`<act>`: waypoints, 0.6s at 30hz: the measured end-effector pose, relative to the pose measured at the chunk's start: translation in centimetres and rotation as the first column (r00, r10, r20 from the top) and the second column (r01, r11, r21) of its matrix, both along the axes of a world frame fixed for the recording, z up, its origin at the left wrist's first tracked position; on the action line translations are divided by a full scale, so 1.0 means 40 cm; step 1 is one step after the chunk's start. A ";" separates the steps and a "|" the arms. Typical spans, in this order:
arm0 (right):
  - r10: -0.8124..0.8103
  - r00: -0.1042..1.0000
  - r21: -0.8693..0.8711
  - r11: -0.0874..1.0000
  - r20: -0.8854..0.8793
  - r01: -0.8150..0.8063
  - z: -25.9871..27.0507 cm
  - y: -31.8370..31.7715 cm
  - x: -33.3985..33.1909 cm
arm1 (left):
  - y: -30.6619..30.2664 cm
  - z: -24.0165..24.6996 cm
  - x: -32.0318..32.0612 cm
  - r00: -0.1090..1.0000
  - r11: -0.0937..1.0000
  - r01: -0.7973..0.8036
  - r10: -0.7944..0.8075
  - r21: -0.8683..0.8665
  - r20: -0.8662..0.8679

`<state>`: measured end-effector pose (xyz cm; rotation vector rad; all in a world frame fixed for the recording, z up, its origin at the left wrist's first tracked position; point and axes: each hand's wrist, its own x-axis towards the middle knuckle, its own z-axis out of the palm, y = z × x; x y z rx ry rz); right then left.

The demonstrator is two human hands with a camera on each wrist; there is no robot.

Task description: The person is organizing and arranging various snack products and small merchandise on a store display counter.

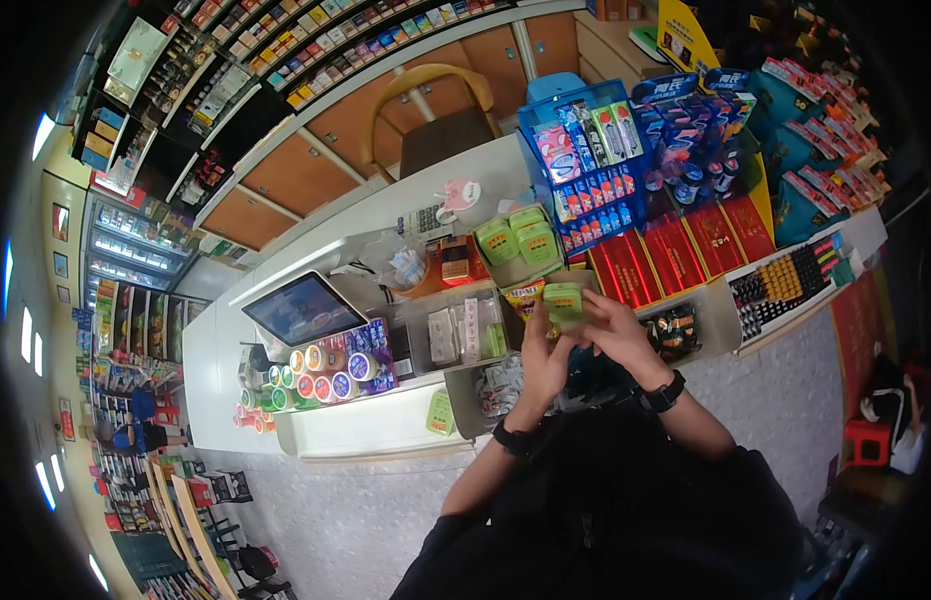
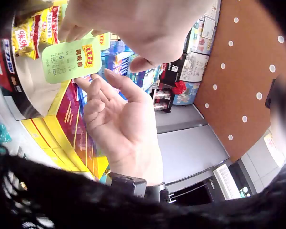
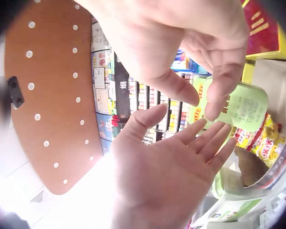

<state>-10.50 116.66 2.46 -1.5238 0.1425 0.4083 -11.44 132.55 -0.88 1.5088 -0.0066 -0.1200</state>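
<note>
A flat light-green throat lozenge box [image 1: 563,297] is raised over the counter between my two hands, its printed side showing in both wrist views. My left hand [image 1: 544,362] is on its left; the right wrist view shows that palm with straight fingers reaching its lower edge. My right hand [image 1: 625,340] is on the other side, index fingertip at the box's edge and thumb apart from it in the left wrist view. Just behind the box lies a yellow snack bag [image 1: 523,293]. More green boxes [image 1: 498,242] are stacked beyond.
A blue gum rack [image 1: 585,215] and red gift boxes [image 1: 625,272] stand behind and to the right. Left are a tray of packets [image 1: 445,335], a screen [image 1: 305,307] and round tubs [image 1: 318,387]. One green box [image 1: 440,412] lies on the front ledge.
</note>
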 end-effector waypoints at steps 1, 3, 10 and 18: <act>0.000 0.999 0.024 1.000 0.049 -0.001 0.020 0.010 -0.001 | 0.003 0.028 -0.007 0.997 0.996 -0.048 0.043 0.079 0.066; 0.023 0.986 0.008 1.000 0.168 -0.024 0.029 0.034 0.008 | 0.024 0.090 -0.007 0.995 0.994 -0.046 0.037 0.101 0.088; 0.136 0.924 0.085 0.981 0.356 -0.177 -0.009 0.128 0.109 | 0.080 0.062 0.068 0.963 0.980 -0.177 0.153 0.092 0.223; 0.192 0.926 -0.049 0.981 0.324 -0.187 -0.035 0.178 0.144 | 0.090 0.028 0.161 0.975 0.979 -0.133 0.157 -0.152 0.157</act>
